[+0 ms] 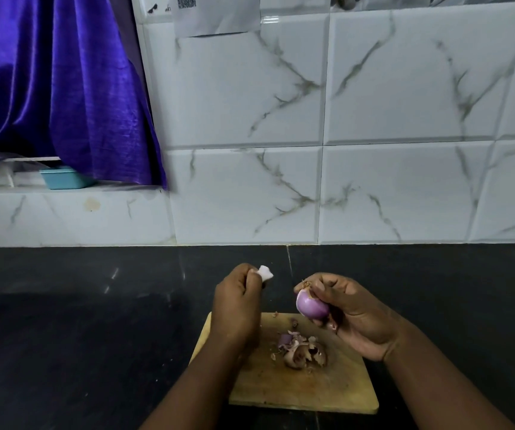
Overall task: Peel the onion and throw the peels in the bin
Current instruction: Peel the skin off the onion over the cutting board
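My right hand (350,308) grips a small purple onion (311,305) above the wooden cutting board (327,386); the onion's skin looks smooth and shiny, with dry root bits at its top. My left hand (237,305) is raised left of it and pinches a small white piece of onion peel (265,272) between its fingertips. A pile of purple and brown peels (302,350) lies in the middle of the board, under both hands. No bin is in view.
The board lies on a black stone counter (79,321) that runs back to a white marble-tiled wall (374,119). At the far left hangs a purple curtain (63,88), and a teal tub (63,178) stands on the ledge.
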`<state>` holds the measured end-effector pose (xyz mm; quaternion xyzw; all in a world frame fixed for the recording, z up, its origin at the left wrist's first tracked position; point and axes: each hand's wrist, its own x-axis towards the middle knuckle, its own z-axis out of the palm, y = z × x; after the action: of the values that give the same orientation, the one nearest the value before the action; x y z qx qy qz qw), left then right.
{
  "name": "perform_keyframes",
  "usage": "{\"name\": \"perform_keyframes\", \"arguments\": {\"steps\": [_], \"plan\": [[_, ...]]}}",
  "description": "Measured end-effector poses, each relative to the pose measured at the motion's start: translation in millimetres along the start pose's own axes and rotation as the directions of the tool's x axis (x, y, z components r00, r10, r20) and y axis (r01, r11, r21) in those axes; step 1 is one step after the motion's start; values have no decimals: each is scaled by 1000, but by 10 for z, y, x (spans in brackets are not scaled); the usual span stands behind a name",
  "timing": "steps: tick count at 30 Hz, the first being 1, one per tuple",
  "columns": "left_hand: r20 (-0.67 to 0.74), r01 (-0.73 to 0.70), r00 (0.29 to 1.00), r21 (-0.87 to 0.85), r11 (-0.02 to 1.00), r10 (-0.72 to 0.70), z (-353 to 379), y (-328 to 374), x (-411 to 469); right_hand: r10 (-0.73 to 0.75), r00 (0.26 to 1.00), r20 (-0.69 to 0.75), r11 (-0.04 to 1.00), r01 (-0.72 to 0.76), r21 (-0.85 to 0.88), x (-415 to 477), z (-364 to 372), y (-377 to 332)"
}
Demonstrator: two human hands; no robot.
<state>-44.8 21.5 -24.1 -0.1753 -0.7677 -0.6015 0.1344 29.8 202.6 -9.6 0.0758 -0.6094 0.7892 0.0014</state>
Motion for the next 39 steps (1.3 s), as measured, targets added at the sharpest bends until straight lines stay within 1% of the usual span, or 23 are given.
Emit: {"name": "perform_keyframes", "arguments": {"steps": [1, 3, 5, 7, 9, 10, 12, 13, 14, 15, 18, 21, 24, 28, 30, 32, 34, 36, 39], "plan": [[27, -30, 999, 56, 998, 28, -27, -1, -4, -7, 1000, -13, 1000, 7, 12, 7, 4, -3], [139, -101, 987, 162, 982, 79, -40, 21, -50, -4, 999, -53, 998, 7, 61, 23, 5, 3], [236, -157, 967, 249, 956, 98, -28, 19, -78, 14, 994, -112, 996, -3, 91, 31, 4, 1], [286, -196, 952, 307, 931, 106, -26, 26, -69, 21, 989, -144, 994, -5, 109, 42, -11, -6], [284, -241, 945, 276, 930, 161, -10, 29, -64, 35, 990, -136, 991, -18, 129, 49, -25, -11], [250, -269, 945, 231, 935, 210, -3, 37, -67, 46, 991, -129, 991, -28, 134, 50, -36, -10], [136, -326, 940, 83, 942, 313, -4, 64, -70, 64, 991, -119, 990, -47, 135, 56, -71, 1], [100, -352, 931, 2, 936, 350, -15, 64, -56, 69, 991, -114, 989, -53, 139, 57, -81, 6], [97, -373, 921, -50, 926, 376, -28, 66, -40, 73, 991, -110, 988, -57, 144, 57, -88, 9], [118, -394, 909, -67, 916, 400, -40, 64, -25, 76, 992, -103, 987, -61, 148, 56, -89, 8], [211, -456, 871, 10, 890, 444, -43, 44, -5, 80, 994, -75, 990, -71, 124, 42, -78, 1], [222, -460, 871, 54, 886, 439, -40, 20, 12, 88, 994, -65, 992, -81, 99, 35, -84, 11], [228, -439, 881, 62, 897, 415, -59, 11, 25, 73, 994, -87, 995, -68, 66, 38, -91, 26], [185, -421, 897, 78, 904, 402, -58, 24, 18, 36, 995, -93, 999, -34, 29, 45, -81, 47], [166, -407, 906, 84, 910, 390, -43, 23, 19, 32, 995, -96, 999, -29, 30, 50, -61, 48], [151, -363, 924, 63, 930, 351, -20, 26, 5, 33, 993, -112, 998, -27, 60, 59, -49, 46], [136, -260, 956, -18, 965, 260, 12, 47, -25, 26, 992, -126, 997, -16, 75, 68, -50, 50], [137, -105, 983, -147, 984, 125, 33, 72, -50, 5, 992, -124, 998, 3, 64, 79, -55, 66], [181, 86, 983, -297, 951, -32, 41, 92, -47, -35, 993, -113, 998, 42, 57, 89, -47, 77]]}}
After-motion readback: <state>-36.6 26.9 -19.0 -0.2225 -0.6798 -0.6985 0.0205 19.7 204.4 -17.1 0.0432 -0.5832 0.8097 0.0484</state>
